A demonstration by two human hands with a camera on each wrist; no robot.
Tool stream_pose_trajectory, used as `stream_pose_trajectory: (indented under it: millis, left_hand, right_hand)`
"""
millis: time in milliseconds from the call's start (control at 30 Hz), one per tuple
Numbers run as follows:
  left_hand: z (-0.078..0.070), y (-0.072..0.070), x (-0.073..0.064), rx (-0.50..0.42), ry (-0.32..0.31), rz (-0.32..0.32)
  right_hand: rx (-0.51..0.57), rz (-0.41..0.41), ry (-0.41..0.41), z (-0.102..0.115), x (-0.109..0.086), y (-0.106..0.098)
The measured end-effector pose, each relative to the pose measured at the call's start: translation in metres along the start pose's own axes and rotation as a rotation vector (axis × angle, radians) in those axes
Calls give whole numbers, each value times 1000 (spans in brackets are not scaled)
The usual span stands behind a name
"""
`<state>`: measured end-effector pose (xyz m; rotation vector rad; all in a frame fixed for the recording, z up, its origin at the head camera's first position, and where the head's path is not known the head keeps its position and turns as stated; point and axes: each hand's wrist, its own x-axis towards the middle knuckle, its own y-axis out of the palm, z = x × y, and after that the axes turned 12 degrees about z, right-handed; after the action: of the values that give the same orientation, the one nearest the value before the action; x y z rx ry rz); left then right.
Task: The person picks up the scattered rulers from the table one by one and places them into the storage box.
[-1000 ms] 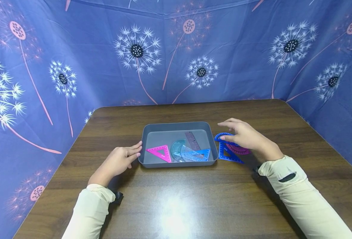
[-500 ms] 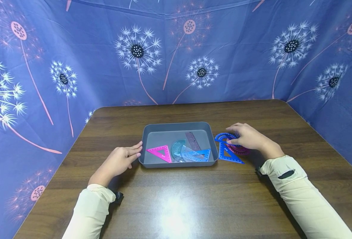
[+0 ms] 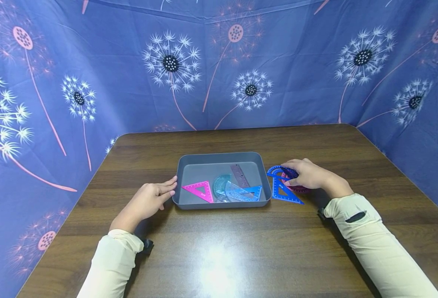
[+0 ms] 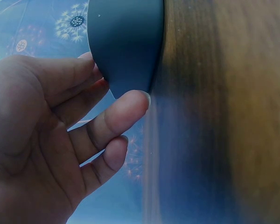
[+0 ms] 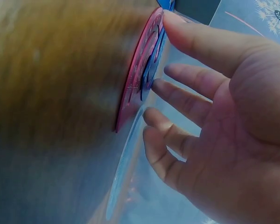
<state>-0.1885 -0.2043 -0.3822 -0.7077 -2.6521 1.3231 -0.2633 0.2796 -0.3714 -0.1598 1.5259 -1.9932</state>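
Observation:
My left hand [image 3: 149, 200] rests its fingertips against the left end of a grey tray [image 3: 204, 170], its fingers fairly straight in the left wrist view. To the tray's right, my right hand [image 3: 309, 176] holds the right part of a blue protractor [image 3: 274, 170] between thumb and fingers, and that part looks dark and tilted. Beneath it lies a pink protractor [image 5: 133, 86], partly hidden by the hand. A blue set square [image 3: 276, 193] lies just in front. A clear, bluish curved edge [image 5: 119, 175] shows below the pink protractor in the right wrist view; its kind is unclear.
Inside the tray lie a pink set square [image 3: 206, 184], a teal protractor [image 3: 217, 184], a clear protractor [image 3: 235, 191], a light blue set square [image 3: 257, 193] and a dark purplish ruler [image 3: 239, 175]. Beyond the wooden table [image 3: 159, 149] hangs a blue dandelion-print cloth [image 3: 129, 82].
My right hand has come down and slightly right onto the protractors, its fingers closing in. The blue protractor's right part has darkened and tilted. My left hand has stayed on the tray.

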Motion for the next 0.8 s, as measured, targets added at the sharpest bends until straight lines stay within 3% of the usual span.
stream_pose_trajectory:
  millis: [500,800]
  left_hand:
    - [0,0,-1,24,14,0]
    - [0,0,-1,23,12,2]
  right_hand:
    - [-8,-30,12,-2,1,1]
    - [32,-3,23,-4,2,1]
